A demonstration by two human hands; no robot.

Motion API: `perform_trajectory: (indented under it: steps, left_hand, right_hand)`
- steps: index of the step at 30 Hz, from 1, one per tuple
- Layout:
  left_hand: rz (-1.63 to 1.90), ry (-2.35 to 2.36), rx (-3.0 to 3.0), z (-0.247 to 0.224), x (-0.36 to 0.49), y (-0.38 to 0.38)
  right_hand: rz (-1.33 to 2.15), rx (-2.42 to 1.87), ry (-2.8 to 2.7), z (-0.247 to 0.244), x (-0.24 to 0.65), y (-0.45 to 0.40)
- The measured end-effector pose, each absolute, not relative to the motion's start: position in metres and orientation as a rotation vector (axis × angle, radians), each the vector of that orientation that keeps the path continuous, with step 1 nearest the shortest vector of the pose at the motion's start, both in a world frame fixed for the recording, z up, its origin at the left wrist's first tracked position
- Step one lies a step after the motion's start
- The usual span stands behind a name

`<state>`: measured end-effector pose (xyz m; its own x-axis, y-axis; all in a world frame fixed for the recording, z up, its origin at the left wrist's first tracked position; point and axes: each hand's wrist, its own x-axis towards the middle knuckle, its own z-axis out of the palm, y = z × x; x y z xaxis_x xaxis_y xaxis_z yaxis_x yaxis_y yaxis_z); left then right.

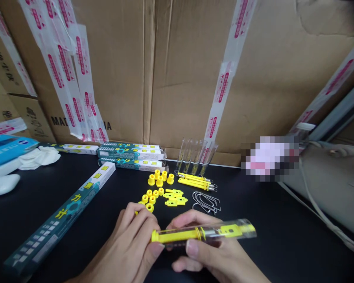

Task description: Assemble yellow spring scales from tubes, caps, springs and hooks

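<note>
1. At far left, a blue box (6, 151) and crumpled white cloth (39, 158) lie on the smooth black desk (47, 188).
2. A long teal box (59, 220) lies slantwise; more boxes (129, 153) are stacked far off against corrugated cartons (106, 78).
3. The left hand (126, 243) has its fingers (157, 249) closed around the yellow end of a clear tube (215, 232), held just above the near desk.
4. The right hand (206, 251) grips the tube's middle, fingers closed. Yellow plastic parts are already fitted in this tube.
5. Still loose: yellow rings (156, 181), flat yellow plates (174, 198), upright clear tubes (196, 157), yellow rods (196, 181), and bent wire hooks (206, 202).
</note>
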<state>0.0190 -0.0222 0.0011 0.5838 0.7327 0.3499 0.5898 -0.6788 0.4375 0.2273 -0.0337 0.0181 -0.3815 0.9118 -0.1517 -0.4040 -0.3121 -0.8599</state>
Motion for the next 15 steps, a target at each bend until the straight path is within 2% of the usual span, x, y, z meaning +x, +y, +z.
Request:
perform_trajectory:
  steps: [5, 8, 10, 13, 15]
  left_hand:
    - [0.788, 1.153, 2.547, 0.000, 0.014, -0.026]
    - [0.895, 1.195, 2.539, 0.001, 0.011, -0.024]
    - [0.942, 1.213, 2.530, 0.003, 0.010, -0.022]
    - [1.049, 1.256, 2.518, 0.008, 0.010, -0.021]
    - [1.184, 1.331, 2.497, 0.010, 0.012, -0.022]
  right_hand:
    - [1.509, -0.799, -0.871, 0.018, 0.236, -0.032]
    - [1.299, -0.865, -1.041, 0.015, 0.250, -0.025]
    - [1.014, -0.896, -1.384, 0.015, 0.259, -0.022]
    - [0.395, -0.820, -1.953, 0.017, 0.267, -0.024]
    - [0.116, -0.810, -2.119, 0.017, 0.269, -0.029]
